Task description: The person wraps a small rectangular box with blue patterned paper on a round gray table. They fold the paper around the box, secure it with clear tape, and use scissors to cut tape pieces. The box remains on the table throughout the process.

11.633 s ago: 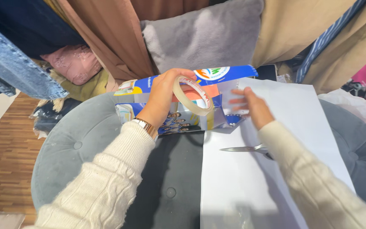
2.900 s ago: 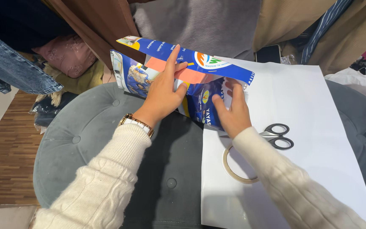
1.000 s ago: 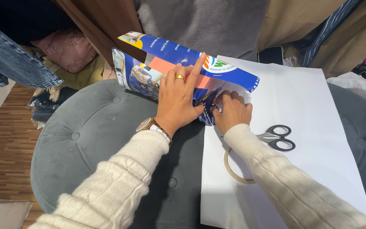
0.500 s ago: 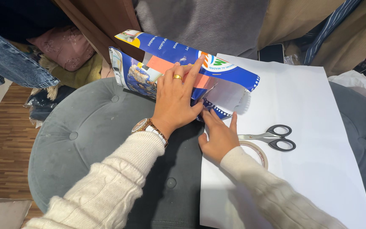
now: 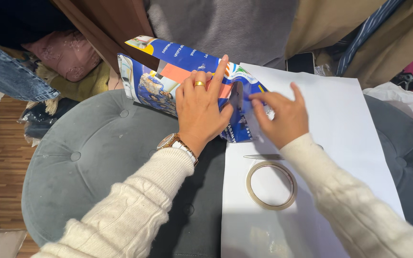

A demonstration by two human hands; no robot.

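The blue printed paper wrap stands folded at the 12 o'clock edge of the grey pouffe, pinned flat under my left hand, fingers spread, palm pressing, not clenched. My right hand, open and grasping nothing, touches the wrap's flap at 3 o'clock. The tape roll and scissor blade lie at 6 o'clock on the white sheet, whose 3 o'clock side offers open room.

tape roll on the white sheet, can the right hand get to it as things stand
Probably yes. The tape roll lies flat and uncovered on the white paper sheet, close below the right hand, which holds nothing and hovers by the blue printed wrap. Only the scissors blade lies between them, flat on the sheet.
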